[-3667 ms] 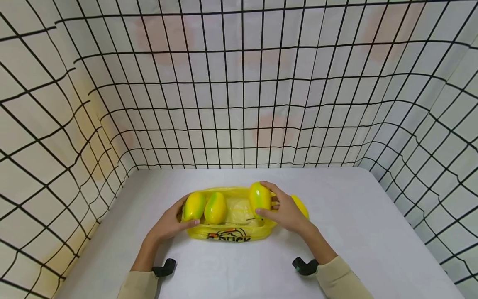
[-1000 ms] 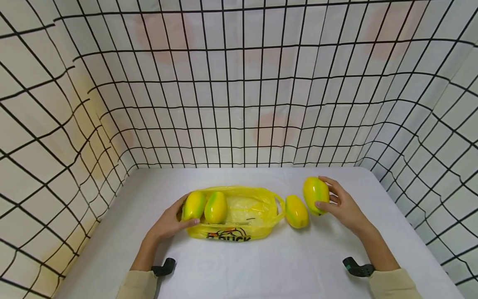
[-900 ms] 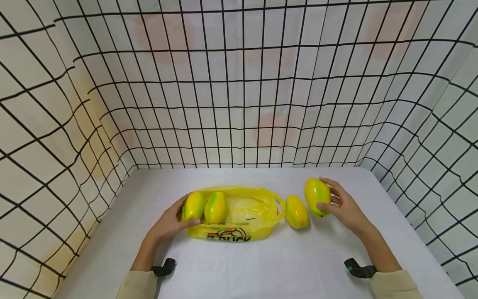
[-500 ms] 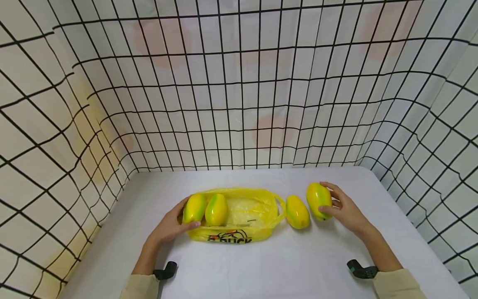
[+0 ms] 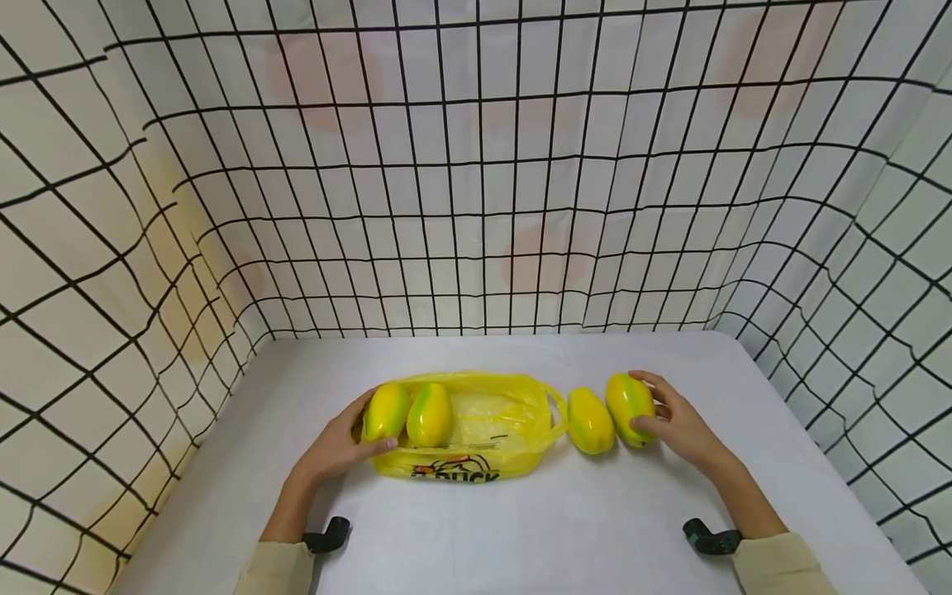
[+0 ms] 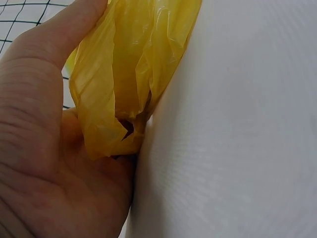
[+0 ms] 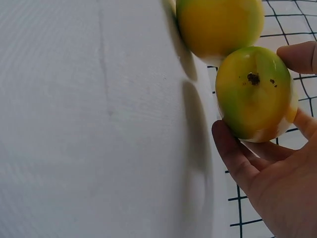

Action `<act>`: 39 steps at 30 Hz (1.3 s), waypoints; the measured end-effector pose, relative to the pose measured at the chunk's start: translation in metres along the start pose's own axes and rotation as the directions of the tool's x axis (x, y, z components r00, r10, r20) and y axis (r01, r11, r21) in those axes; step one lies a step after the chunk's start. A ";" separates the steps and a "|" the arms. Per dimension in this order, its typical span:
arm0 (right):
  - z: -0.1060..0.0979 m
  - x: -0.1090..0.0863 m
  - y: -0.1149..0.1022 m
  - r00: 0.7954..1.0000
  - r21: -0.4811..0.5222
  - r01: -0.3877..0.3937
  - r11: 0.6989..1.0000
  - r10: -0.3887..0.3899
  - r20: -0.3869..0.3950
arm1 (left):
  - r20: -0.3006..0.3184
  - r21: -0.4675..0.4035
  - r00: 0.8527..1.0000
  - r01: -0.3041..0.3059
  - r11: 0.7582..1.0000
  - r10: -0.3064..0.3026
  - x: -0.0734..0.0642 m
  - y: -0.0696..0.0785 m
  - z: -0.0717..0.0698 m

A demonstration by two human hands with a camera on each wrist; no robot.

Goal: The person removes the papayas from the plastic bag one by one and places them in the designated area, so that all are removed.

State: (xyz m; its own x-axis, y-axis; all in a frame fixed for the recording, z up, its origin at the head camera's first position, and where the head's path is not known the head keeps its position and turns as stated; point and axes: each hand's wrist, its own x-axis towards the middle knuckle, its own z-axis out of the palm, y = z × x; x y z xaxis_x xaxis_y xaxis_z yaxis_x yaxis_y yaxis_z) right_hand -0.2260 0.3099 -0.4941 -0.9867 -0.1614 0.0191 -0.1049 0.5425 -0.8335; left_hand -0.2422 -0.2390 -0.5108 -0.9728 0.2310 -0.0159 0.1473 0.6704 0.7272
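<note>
A yellow plastic bag (image 5: 476, 467) with black lettering lies spread on the table, its mouth facing up. My left hand (image 5: 335, 442) holds its left end, thumb at the front rim; the left wrist view shows the crumpled bag (image 6: 131, 64) against the palm. Inside, on the left, are a yellow-green papaya (image 5: 387, 411) and a second papaya (image 5: 429, 416). My right hand (image 5: 680, 426) grips another papaya (image 5: 629, 409) between thumb and fingers, low over the table. Close to its left lies one more papaya (image 5: 591, 421), beside the bag's handle loop (image 5: 556, 413).
The white table (image 5: 476, 545) runs back to a white wall with black grid netting (image 5: 483, 190), which also lines both sides. A dark wrist mount (image 5: 327, 535) sits on the left wrist, and a similar mount (image 5: 711, 537) on the right.
My right hand has carried a papaya out of the bag to the right, past the one on the table, then lowered it beside that one. The left hand stays on the bag.
</note>
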 end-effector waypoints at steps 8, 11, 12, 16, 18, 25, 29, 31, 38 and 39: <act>0.006 0.003 0.004 0.999 -0.040 -0.031 0.999 0.031 0.010 | 0.001 0.010 1.000 0.011 1.000 -0.011 0.000 0.000 0.001; 0.007 0.004 0.006 0.999 -0.060 -0.030 0.998 0.031 0.009 | 0.002 0.006 1.000 0.012 1.000 -0.012 0.000 0.001 0.000; 0.008 0.004 0.007 1.000 -0.068 -0.026 0.997 0.027 0.010 | 0.001 0.009 1.000 0.014 1.000 -0.014 0.000 0.001 -0.001; 0.008 0.004 0.007 1.000 -0.095 -0.015 0.995 0.016 0.012 | 0.003 0.012 1.000 0.015 1.000 -0.015 0.000 0.001 -0.001; 0.008 0.004 0.007 1.000 -0.104 -0.011 0.995 0.013 0.012 | 0.004 0.012 1.000 0.017 1.000 -0.017 0.000 0.001 0.000; 0.008 0.002 0.004 1.000 -0.108 -0.015 0.994 0.018 0.022 | 0.006 0.005 1.000 0.018 1.000 -0.018 0.001 0.001 0.000; 0.006 0.002 0.003 0.999 -0.100 -0.020 0.995 0.023 0.025 | 0.005 0.009 1.000 0.017 1.000 -0.017 0.001 0.001 0.000; 0.006 0.001 0.002 0.999 -0.096 -0.023 0.995 0.026 0.030 | 0.005 0.011 1.000 0.012 1.000 -0.012 0.001 0.001 0.000; 0.003 0.001 0.002 0.998 -0.116 -0.045 0.992 0.050 0.038 | 0.004 0.007 1.000 0.028 1.000 -0.028 0.001 0.000 0.001; 0.002 0.001 0.002 0.998 -0.114 -0.050 0.992 0.054 0.036 | 0.004 0.008 1.000 0.028 1.000 -0.028 0.001 0.000 0.001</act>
State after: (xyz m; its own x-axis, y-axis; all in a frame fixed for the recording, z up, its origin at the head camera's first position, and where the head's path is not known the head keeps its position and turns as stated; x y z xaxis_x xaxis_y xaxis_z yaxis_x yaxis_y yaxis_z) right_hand -0.2266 0.3089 -0.4970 -0.9858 -0.1614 -0.0461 -0.0691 0.6403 -0.7650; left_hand -0.2429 -0.2380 -0.5110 -0.9759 0.2147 -0.0387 0.1215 0.6822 0.7210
